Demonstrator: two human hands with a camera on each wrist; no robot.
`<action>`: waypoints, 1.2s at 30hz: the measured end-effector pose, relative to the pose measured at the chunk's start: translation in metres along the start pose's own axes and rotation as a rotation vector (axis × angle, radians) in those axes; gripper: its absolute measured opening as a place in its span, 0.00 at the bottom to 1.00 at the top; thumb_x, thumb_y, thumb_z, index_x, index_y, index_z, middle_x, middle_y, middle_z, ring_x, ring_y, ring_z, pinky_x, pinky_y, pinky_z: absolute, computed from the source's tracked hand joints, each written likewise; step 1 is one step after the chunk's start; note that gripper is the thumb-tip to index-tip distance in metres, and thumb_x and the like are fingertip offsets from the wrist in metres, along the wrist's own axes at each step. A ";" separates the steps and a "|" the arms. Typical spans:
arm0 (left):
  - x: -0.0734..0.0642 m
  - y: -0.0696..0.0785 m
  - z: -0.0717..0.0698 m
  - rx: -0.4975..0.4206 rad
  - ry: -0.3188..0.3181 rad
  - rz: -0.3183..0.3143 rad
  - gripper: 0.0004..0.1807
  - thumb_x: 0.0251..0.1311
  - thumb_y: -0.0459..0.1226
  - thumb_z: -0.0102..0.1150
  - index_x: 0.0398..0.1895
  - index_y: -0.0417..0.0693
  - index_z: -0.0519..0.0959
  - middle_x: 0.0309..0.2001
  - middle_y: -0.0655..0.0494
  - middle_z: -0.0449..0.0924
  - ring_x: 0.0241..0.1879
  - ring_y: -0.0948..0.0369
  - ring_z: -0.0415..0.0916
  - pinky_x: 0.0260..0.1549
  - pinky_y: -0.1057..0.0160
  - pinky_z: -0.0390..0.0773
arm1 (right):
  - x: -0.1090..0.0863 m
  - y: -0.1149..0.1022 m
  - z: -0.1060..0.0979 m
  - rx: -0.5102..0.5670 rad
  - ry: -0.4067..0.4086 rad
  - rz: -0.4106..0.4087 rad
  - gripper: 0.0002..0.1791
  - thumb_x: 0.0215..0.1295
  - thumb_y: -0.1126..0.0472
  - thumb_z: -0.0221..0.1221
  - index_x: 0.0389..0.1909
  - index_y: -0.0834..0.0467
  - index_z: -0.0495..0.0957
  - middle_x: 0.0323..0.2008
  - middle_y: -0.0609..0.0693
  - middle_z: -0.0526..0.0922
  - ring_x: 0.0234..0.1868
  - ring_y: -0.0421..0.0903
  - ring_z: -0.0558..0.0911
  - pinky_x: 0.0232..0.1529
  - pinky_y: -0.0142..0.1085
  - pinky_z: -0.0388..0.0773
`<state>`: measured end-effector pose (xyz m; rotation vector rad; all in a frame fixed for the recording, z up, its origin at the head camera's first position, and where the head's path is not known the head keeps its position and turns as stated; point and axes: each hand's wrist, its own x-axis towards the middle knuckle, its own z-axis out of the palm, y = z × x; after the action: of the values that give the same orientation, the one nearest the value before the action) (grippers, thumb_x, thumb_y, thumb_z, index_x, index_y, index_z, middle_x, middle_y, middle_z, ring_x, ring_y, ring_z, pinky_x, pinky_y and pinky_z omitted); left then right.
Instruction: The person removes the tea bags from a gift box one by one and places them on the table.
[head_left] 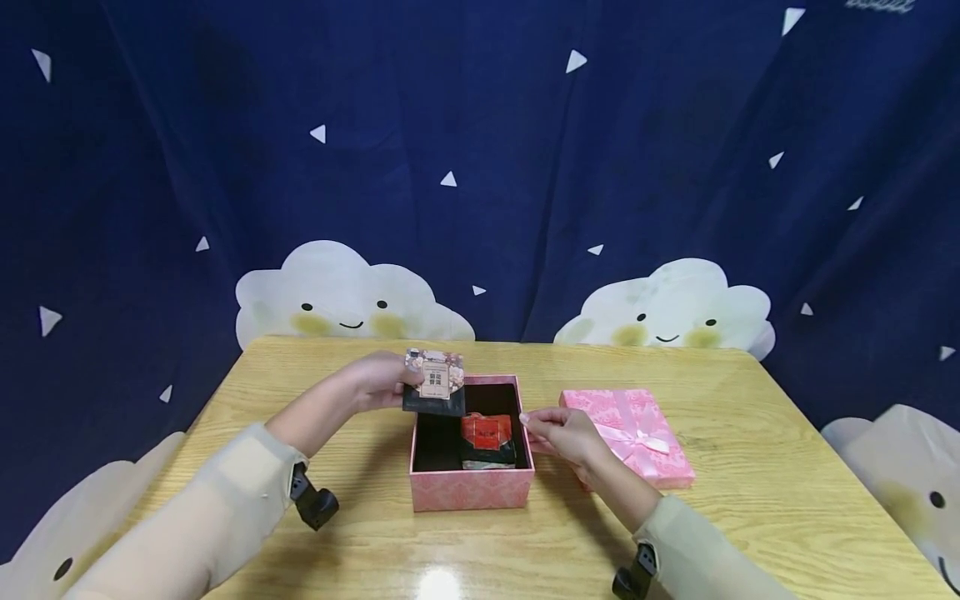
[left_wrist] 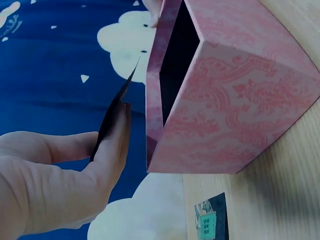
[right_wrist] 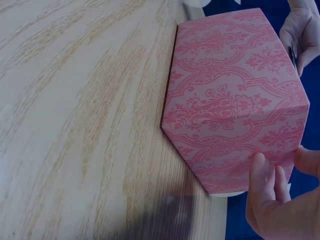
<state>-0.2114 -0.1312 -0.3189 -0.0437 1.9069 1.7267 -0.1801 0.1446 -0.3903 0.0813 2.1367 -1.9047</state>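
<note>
My left hand [head_left: 378, 382] pinches a flat dark packet [head_left: 437, 382] with a floral band and a pale printed label, thumb on its front face. The packet is held above the back left part of an open pink patterned box [head_left: 471, 492] with a black inside. Within the box, towards its right side, lies a packet [head_left: 487, 433] in red and black. My right hand [head_left: 566, 435] holds the box's right wall, with the thumb at the rim and the fingers against the outside, as the right wrist view shows.
A pink lid [head_left: 667, 462] with a ribbon bow lies on the wooden table [head_left: 735, 483] right of the box. Another dark packet with a green label [left_wrist: 207, 225] shows beyond the box in the left wrist view. A dark blue curtain [head_left: 480, 125] hangs behind the table.
</note>
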 end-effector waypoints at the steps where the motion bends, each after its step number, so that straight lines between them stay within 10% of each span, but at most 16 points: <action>1: 0.000 0.000 -0.002 0.001 0.002 0.000 0.20 0.68 0.26 0.40 0.60 0.23 0.60 0.35 0.55 0.74 0.33 0.67 0.77 0.39 0.72 0.82 | 0.000 0.000 0.000 0.002 -0.002 -0.001 0.20 0.66 0.66 0.57 0.50 0.79 0.73 0.31 0.50 0.85 0.29 0.39 0.84 0.41 0.36 0.85; 25: -0.005 -0.006 -0.059 -0.114 0.093 -0.016 0.05 0.69 0.29 0.43 0.45 0.37 0.66 0.30 0.58 0.76 0.31 0.67 0.77 0.38 0.73 0.83 | 0.000 0.001 -0.001 0.004 -0.001 0.008 0.20 0.66 0.64 0.58 0.49 0.77 0.74 0.30 0.50 0.85 0.30 0.40 0.85 0.42 0.38 0.85; 32: -0.003 -0.009 -0.075 -0.144 0.128 -0.016 0.07 0.70 0.31 0.43 0.47 0.38 0.65 0.30 0.59 0.77 0.31 0.68 0.77 0.37 0.73 0.82 | 0.002 0.001 0.001 -0.001 0.035 0.026 0.18 0.66 0.64 0.58 0.50 0.76 0.75 0.55 0.65 0.77 0.31 0.40 0.85 0.44 0.39 0.85; 36: 0.000 -0.012 -0.082 -0.184 0.128 -0.025 0.06 0.71 0.31 0.42 0.47 0.38 0.65 0.30 0.59 0.77 0.31 0.68 0.78 0.37 0.73 0.82 | 0.003 0.001 0.001 -0.010 0.045 0.037 0.18 0.66 0.64 0.58 0.50 0.75 0.76 0.52 0.67 0.79 0.31 0.40 0.85 0.45 0.40 0.85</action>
<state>-0.2375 -0.2097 -0.3287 -0.2514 1.8217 1.9178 -0.1824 0.1430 -0.3921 0.1620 2.1580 -1.8882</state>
